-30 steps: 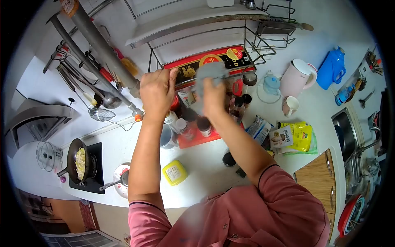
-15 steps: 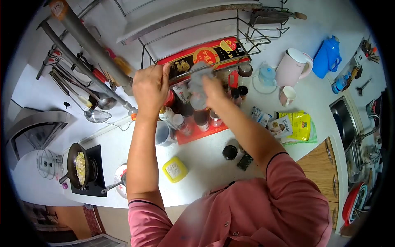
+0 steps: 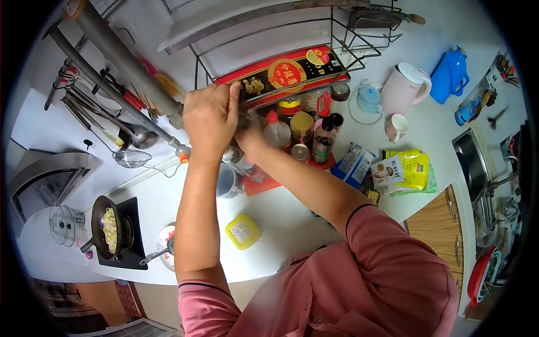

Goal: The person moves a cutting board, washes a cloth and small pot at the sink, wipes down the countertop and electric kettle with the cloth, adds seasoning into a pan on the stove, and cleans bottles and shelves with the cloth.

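Note:
My left hand (image 3: 210, 115) is closed around the front left edge of the wire rack (image 3: 351, 48), its thumb beside a red and black box (image 3: 286, 73) lying on the shelf. Lower down, my right hand (image 3: 251, 140) reaches below the rack among the bottles, its fingers blurred and partly hidden. A bit of grey cloth shows at its fingertips. Close by stand a red-capped bottle (image 3: 275, 132), a jar with a yellowish lid (image 3: 302, 124) and a dark-capped bottle (image 3: 324, 140), on a red mat (image 3: 261, 186).
A yellow tub (image 3: 243, 231) sits on the counter. To the right are food packets (image 3: 353, 164), a mug (image 3: 397, 128), a pink kettle (image 3: 400, 92) and a blue jug (image 3: 449, 77). At left, a pan (image 3: 101, 222) of food rests on the stove, below hanging utensils (image 3: 132, 159).
My right hand has moved left and down with the grey cloth, from the middle of the rack to beside my left hand. Bottles it covered now show. My left hand keeps its grip.

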Demonstrator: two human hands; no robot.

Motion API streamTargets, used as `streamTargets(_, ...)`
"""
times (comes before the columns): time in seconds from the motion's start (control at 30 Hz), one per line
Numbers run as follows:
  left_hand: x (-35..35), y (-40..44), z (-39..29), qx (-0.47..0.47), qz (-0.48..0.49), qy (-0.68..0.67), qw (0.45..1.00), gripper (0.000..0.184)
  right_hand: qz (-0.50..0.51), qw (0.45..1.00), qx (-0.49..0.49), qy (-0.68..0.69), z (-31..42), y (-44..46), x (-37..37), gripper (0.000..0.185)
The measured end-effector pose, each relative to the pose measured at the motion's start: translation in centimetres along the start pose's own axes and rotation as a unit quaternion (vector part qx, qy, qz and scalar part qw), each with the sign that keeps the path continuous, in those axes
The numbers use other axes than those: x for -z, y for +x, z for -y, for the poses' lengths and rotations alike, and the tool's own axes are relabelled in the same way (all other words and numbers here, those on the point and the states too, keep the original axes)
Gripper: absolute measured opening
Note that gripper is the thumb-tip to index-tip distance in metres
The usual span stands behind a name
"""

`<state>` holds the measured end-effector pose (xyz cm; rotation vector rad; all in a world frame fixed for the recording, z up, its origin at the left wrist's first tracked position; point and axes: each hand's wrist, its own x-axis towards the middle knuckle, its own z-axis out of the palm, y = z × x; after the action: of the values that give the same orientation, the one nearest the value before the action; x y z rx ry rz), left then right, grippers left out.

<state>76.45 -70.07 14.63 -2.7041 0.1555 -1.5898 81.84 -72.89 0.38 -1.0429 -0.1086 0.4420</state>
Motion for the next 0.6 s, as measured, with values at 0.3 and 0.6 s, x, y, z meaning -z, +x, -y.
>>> streamTargets(0.3,-0.1,-0.1,0.2,0.007,-0.004,0.005,1.0,0.031,0.024,0.995,-0.081,0.061,3.7,-1.0,3.6,0.024)
streamTargets(0.6,-0.2,0.1,-0.3,-0.009,-0.013,0.033,0.999,0.03,0.061,0.996,-0.064,0.03,8.2,-8.4,12.2,0.026)
